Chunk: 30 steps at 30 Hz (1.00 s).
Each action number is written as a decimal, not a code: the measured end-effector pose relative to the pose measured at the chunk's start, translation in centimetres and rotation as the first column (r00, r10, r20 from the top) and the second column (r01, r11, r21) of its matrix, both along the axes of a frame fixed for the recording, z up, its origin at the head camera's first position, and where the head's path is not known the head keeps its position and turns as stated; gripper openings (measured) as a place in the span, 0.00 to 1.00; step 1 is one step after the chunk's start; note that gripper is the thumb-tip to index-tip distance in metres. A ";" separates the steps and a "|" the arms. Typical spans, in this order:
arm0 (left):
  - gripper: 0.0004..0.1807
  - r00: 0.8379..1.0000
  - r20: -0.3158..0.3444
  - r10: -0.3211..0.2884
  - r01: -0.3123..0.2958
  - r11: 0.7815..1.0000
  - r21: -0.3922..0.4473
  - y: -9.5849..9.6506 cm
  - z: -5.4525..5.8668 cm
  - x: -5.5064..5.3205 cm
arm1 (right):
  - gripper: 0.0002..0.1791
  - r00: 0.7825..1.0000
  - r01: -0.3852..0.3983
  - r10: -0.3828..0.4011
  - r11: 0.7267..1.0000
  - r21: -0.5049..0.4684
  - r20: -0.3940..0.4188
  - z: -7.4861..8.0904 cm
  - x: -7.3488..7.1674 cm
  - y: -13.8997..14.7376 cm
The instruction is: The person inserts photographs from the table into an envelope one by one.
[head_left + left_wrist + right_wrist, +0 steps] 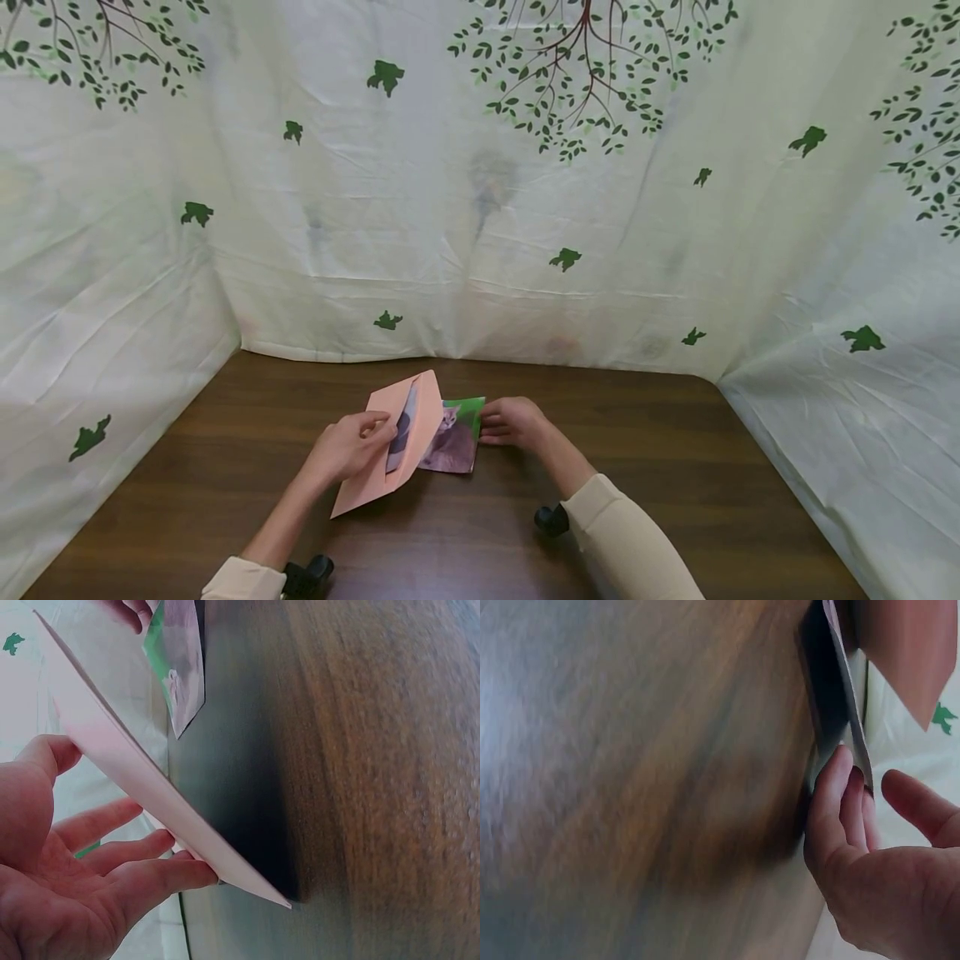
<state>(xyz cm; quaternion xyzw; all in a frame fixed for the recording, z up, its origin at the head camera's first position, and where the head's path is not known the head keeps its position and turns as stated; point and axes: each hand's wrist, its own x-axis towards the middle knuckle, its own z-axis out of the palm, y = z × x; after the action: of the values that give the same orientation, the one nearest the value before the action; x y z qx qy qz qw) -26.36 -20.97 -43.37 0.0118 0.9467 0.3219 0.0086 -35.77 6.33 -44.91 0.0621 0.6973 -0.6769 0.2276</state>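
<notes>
My left hand (352, 446) grips a peach-pink paper envelope (423, 425) that is tilted above the table. A bluish-grey picture (401, 429) shows in the envelope's opening. Just right of it is a picture card (453, 450) of a cat on a green and mauve ground, its left part hidden behind the envelope. My right hand (513, 421) is at the card's right edge. In the right wrist view, the fingers (832, 795) lie along the underside of the card (847, 690), while the thumb stands apart from its upper face.
Beneath both hands spreads a brown wood-grain table (637, 442). A pale cloth (337, 217) with printed leaves and branches hangs along its back and sides. Black wrist devices sit at the left sleeve (243, 579) and the right sleeve (630, 533).
</notes>
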 end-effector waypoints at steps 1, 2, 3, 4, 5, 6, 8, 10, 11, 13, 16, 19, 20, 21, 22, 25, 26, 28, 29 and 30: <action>0.27 1.000 -0.002 -0.002 0.002 1.000 -0.001 0.0 0.0 0.0 | 0.14 1.000 0.000 0.000 1.000 0.002 -0.006 0.0 0.1 -0.1; 0.27 1.000 -0.005 -0.004 0.004 1.000 -0.002 0.0 0.0 0.0 | 0.14 1.000 -0.002 0.002 1.000 0.004 -0.010 0.0 0.2 -0.2; 0.27 1.000 -0.007 -0.006 0.006 1.000 -0.003 0.1 0.1 0.0 | 0.14 1.000 -0.002 0.002 1.000 0.007 -0.014 0.0 0.3 -0.3; 0.27 1.000 -0.010 -0.008 0.008 1.000 -0.004 0.1 0.0 0.0 | 0.14 1.000 0.001 -0.001 1.000 0.007 -0.014 0.0 0.3 -0.4; 0.27 1.000 -0.012 -0.009 0.009 1.000 -0.004 0.1 0.0 0.0 | 0.14 1.000 0.005 -0.005 1.000 0.004 -0.013 -0.1 0.3 -0.4; 0.27 1.000 -0.011 -0.010 0.009 1.000 -0.004 0.1 0.0 0.0 | 0.14 1.000 0.007 -0.007 1.000 0.002 -0.013 -0.1 0.3 -0.5; 0.27 1.000 -0.009 -0.008 0.008 1.000 -0.002 0.1 0.0 0.0 | 0.14 1.000 0.018 -0.018 1.000 0.000 -0.015 -0.1 0.4 -0.5; 0.27 1.000 -0.004 -0.004 0.004 1.000 0.001 0.1 0.0 -0.1 | 0.13 0.999 0.032 -0.032 0.999 -0.003 -0.019 0.0 0.4 -0.5; 0.27 1.000 -0.003 -0.002 0.002 1.000 0.002 0.1 0.0 -0.1 | 0.13 0.999 0.039 -0.039 0.999 -0.005 -0.021 0.0 0.4 -0.5; 0.27 1.000 0.001 0.002 -0.002 1.000 0.003 0.1 0.0 -0.1 | 0.13 0.998 0.051 -0.051 0.999 -0.007 -0.025 0.1 0.4 -0.5; 0.27 1.000 0.008 0.007 -0.007 1.000 0.008 0.1 0.0 -0.1 | 0.13 0.997 0.064 -0.064 0.998 -0.014 -0.033 0.0 0.3 -0.2; 0.27 1.000 0.016 0.010 -0.010 1.000 0.012 0.1 0.0 0.0 | 0.13 0.996 0.079 -0.080 0.997 -0.021 -0.041 -0.1 0.2 0.2; 0.27 1.000 0.018 0.012 -0.012 1.000 0.013 0.1 0.0 0.0 | 0.13 0.995 0.085 -0.085 0.996 -0.023 -0.042 -0.1 0.2 0.3; 0.27 1.000 0.019 0.011 -0.012 1.000 0.013 0.1 0.0 0.0 | 0.13 0.995 0.089 -0.090 0.996 -0.025 -0.044 -0.1 0.2 0.5; 0.27 1.000 0.021 0.013 -0.013 1.000 0.014 0.0 0.1 0.0 | 0.13 0.994 0.095 -0.096 0.995 -0.027 -0.044 0.0 0.2 0.7; 0.27 1.000 0.022 0.014 -0.015 1.000 0.016 0.0 0.1 0.0 | 0.14 0.993 0.107 -0.108 0.994 -0.026 -0.052 0.1 0.2 1.2; 0.27 1.000 0.022 0.013 -0.014 1.000 0.017 0.0 0.1 0.0 | 0.14 0.993 0.110 -0.111 0.994 -0.024 -0.051 0.2 0.2 1.4; 0.27 1.000 0.016 0.008 -0.008 1.000 0.014 0.0 0.1 0.0 | 0.14 0.992 0.115 -0.115 0.993 -0.019 -0.052 0.4 0.2 1.8; 0.27 1.000 0.011 0.004 -0.004 1.000 0.012 0.0 0.0 0.0 | 0.14 0.992 0.115 -0.116 0.993 -0.017 -0.052 0.5 0.2 2.0; 0.27 1.000 0.007 0.001 -0.001 1.000 0.010 -0.1 0.0 0.0 | 0.14 0.992 0.114 -0.115 0.993 -0.015 -0.053 0.6 0.2 2.1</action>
<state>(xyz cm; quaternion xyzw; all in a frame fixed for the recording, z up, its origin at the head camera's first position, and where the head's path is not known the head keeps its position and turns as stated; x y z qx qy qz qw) -26.33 -21.03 -43.35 0.0102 0.9450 0.3267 0.0118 -35.61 8.45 -44.27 0.0825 0.6946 -0.6942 0.1698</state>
